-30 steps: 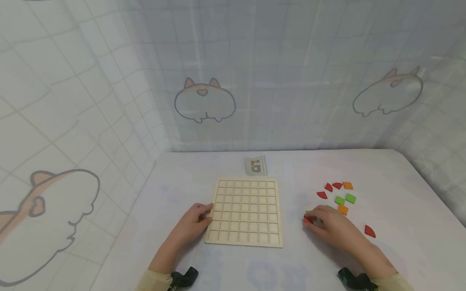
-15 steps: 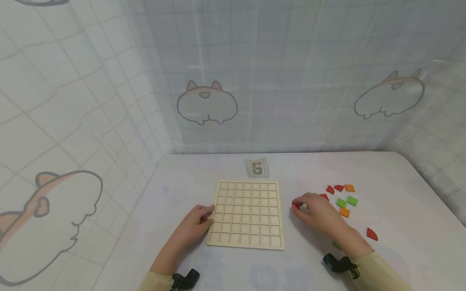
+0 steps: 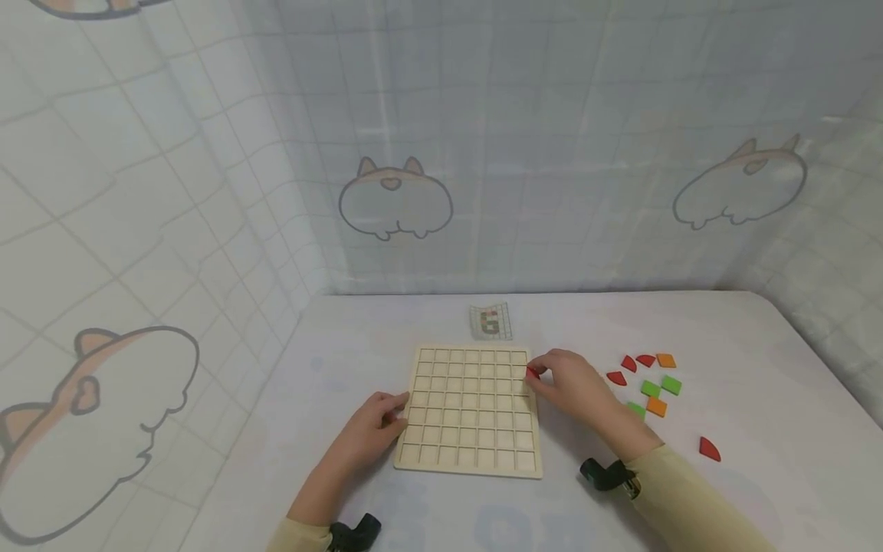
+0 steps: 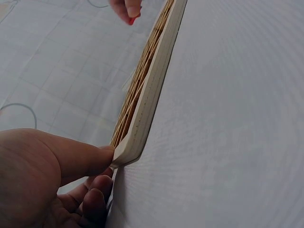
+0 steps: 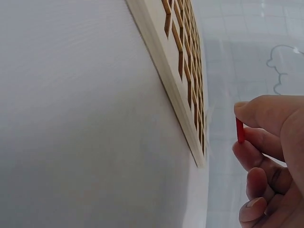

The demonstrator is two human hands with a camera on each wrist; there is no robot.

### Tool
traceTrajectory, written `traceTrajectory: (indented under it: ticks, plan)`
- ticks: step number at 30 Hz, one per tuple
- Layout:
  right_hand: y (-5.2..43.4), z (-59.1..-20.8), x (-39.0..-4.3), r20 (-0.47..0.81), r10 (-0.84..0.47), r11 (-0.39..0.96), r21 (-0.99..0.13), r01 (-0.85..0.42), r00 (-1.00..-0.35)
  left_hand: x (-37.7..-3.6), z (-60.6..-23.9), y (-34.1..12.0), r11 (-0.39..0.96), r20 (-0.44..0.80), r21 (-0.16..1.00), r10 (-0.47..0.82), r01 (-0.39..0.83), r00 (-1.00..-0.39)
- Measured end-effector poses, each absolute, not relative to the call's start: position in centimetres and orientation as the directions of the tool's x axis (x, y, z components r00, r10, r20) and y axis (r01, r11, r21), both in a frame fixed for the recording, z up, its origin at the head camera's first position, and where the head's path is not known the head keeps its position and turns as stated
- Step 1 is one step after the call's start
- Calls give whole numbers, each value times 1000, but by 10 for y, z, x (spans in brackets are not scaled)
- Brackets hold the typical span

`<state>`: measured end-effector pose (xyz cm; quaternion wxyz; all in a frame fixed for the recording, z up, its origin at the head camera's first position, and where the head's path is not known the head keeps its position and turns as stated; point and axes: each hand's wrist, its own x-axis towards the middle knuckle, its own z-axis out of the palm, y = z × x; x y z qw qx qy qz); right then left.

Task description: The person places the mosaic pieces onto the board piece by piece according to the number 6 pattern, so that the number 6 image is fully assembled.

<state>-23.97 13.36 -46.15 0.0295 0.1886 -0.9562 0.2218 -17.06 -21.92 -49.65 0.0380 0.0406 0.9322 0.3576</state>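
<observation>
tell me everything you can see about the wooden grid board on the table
The wooden grid board is a pale, square, thin tray of light wood, its raised lattice dividing it into rows of small square cells, all empty as far as the pictures show. It lies flat on the white table, just in front of a small pattern card. The left hand rests against its left edge, thumb on the rim. The right hand pinches a red piece by its far right corner, not yet set in a cell.
</observation>
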Motion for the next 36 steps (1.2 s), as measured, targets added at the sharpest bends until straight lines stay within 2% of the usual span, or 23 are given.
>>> traceTrajectory:
  ticks: [13,31,36]
  plan:
    - [102,-468,-263,140,-391,795,-446,-411,-910,-169,-495,-217,737,-53,675,102,39,-993]
    - [72,-473,-275,176,-459,748,-452,-486,-871,-169,-492,-217,738,-54,674,88,29,-995]
    - [67,-475,-277,147,-470,749,-454,-482,-870,-169,-490,-216,738,-38,674,96,45,-995]
